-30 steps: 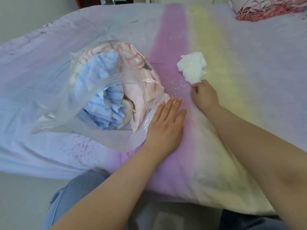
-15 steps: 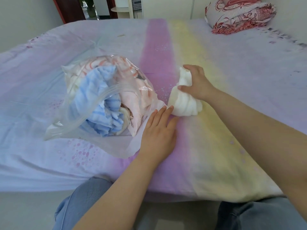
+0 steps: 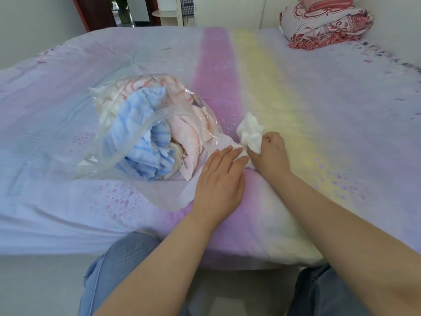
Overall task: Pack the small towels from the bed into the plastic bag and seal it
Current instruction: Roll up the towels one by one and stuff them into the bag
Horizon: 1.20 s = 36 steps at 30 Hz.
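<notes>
The bed (image 3: 319,110), covered by a pastel striped sheet, carries all items; a folded patterned quilt (image 3: 323,21) lies at its far right corner, well apart from the work area. The plastic bag (image 3: 109,142) lies on its side left of centre with its mouth facing the person, already filled with a blue towel (image 3: 145,142) and pink towels (image 3: 186,142). The left hand (image 3: 221,181) lies flat with straight fingers, pressing the lower flap of the bag onto the sheet just beside the mouth. The right hand (image 3: 271,151) has its fingers curled round the white towel (image 3: 249,131), gripping it just right of the bag opening; the towel touches the left fingertips and part of it is hidden behind them. No other loose towel is visible on the bed, so this is judged to be the final item before sealing. Risks: the bag appears nearly full, so forcing the white towel in may push the blue towel back out of the mouth. If the left hand lifts, the flap may collapse and block entry. Any fabric left across the zip track would probably prevent a full seal. The thin film may also slide on the smooth sheet under a sideways push.
</notes>
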Motion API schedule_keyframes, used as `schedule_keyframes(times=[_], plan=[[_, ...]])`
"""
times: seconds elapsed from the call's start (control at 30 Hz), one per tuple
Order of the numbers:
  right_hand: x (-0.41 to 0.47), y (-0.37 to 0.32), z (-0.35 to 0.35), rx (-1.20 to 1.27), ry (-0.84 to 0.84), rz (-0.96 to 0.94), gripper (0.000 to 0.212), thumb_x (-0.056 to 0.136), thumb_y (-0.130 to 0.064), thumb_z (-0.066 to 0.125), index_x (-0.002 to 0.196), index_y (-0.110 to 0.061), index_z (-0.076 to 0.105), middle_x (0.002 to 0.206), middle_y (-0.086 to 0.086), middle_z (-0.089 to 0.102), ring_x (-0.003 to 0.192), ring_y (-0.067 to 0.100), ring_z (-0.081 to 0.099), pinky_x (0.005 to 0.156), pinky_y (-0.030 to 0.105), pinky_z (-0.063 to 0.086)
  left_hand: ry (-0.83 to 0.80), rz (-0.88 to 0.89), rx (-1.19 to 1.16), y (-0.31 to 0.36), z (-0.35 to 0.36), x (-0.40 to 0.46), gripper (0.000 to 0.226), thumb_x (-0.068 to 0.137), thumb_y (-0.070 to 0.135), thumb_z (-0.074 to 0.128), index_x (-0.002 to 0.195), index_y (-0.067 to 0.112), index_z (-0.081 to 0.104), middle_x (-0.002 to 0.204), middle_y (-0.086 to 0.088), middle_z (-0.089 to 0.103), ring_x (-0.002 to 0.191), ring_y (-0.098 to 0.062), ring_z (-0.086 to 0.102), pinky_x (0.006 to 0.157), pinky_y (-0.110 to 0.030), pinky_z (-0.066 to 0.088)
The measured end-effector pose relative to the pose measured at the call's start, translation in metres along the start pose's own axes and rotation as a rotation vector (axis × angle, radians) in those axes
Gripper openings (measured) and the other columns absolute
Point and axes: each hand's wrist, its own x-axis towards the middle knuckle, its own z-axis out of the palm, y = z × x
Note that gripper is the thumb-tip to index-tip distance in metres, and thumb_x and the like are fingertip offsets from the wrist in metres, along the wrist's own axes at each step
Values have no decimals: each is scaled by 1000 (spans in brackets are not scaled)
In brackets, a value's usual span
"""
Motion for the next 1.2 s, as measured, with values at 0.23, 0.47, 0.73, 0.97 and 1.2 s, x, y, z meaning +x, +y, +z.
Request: schedule_keyframes(times=[0.23,0.47,0.73,0.97,1.2], plan=[[-72,-60,-70,421,159,113,40,88,-48,51,102,-13,63,98,9,68,97,29,64,73,30,42,320,11,-220,11,-49,-27,30,84,0,59,111,10,65,116,-5,67,111,-23,59,101,-31,41],[-95,-155,-120,1282,172,125,30,87,-26,54,112,-27,37,105,-9,53,94,-1,58,80,15,48,745,-633,-380,-3,-87,-70,49,76,29,71,113,19,39,108,12,35,99,-29,46,85,-39,43],[-84,-173,-28,349,104,-673,37,80,-15,62,113,-12,46,118,7,41,109,21,46,95,31,42,101,-1151,-594,-37,-89,-71,42,79,41,61,105,13,43,106,-3,57,103,-32,61,86,-43,51],[-95,-155,-23,179,-541,-413,42,101,-36,39,138,-18,47,160,7,8,146,24,14,120,36,15,-375,-1000,-187,-48,-87,-79,33,96,37,37,95,12,59,100,-9,65,89,-30,56,74,-32,37],[-81,-186,-29,252,-635,-268,29,91,-33,58,119,-25,60,109,2,62,100,21,58,76,26,43,-222,-926,-360,-55,-98,-85,49,99,34,41,78,-2,67,80,-14,70,81,-30,63,76,-39,49]])
